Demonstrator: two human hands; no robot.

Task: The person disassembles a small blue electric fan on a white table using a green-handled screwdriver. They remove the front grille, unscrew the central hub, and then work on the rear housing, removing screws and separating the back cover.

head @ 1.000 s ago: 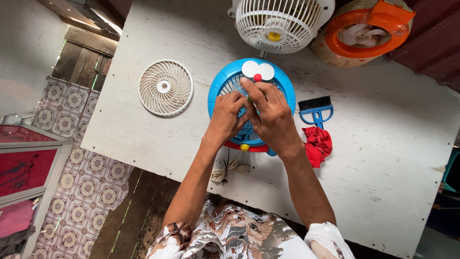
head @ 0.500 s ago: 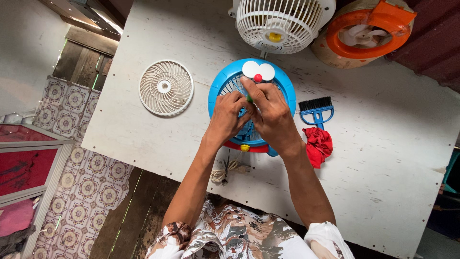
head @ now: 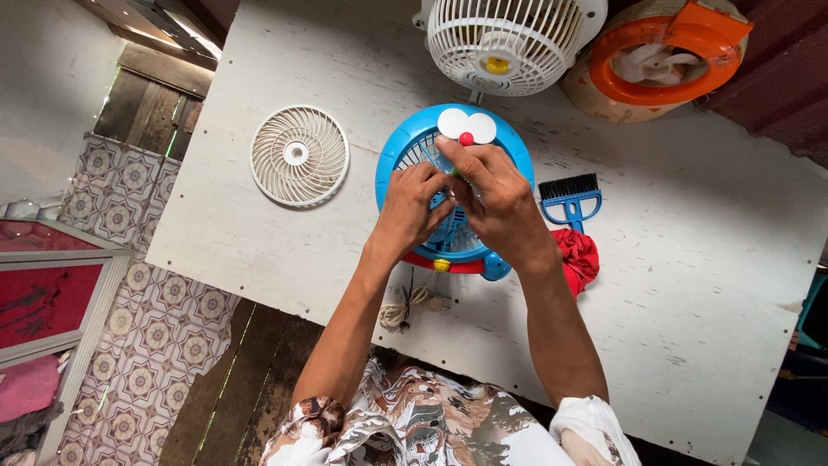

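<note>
A small blue fan (head: 395,157) with a white and red cartoon face at its top lies flat on the white table (head: 690,285). Both my hands are over its front grille. My left hand (head: 407,211) presses on the left of the grille with its fingers curled against it. My right hand (head: 498,205) pinches a thin green tool (head: 454,173) between thumb and fingers, over the middle of the fan. The tool's tip and the fan's hub are hidden by my fingers.
A loose white fan grille (head: 299,155) lies left of the blue fan. A white fan (head: 509,39) and an orange round housing (head: 655,65) sit at the far edge. A blue brush (head: 569,197) and red cloth (head: 580,255) lie at right; a coiled cord (head: 410,308) is near the front edge.
Both hands stay on the blue fan. The right hand's fingers have shifted slightly toward the fan's top.
</note>
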